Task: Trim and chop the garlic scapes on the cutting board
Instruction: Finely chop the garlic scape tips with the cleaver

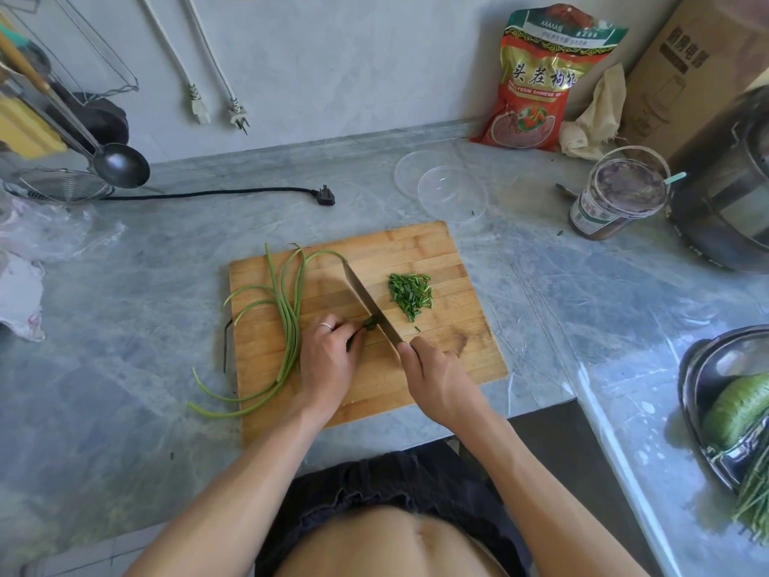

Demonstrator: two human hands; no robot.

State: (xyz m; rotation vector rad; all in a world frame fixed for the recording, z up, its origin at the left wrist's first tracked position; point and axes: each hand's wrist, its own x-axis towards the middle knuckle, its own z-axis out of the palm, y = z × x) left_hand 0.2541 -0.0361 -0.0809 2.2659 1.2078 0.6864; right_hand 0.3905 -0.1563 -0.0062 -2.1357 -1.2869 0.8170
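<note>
On the grey marble desk, the rectangular bamboo cutting board carries the long green garlic scapes, lying lengthwise away from me, left of my hands. My left hand pinches a scape stub; my right hand grips the steel cleaver, blade against it.

Person, seen from above: both forearms bare, no sleeves. Left hand has a thin silver-coloured ring on one finger. Right hand bare, no ring visible. Dark shorts with a gathered waistband; midriff uncovered.
</note>
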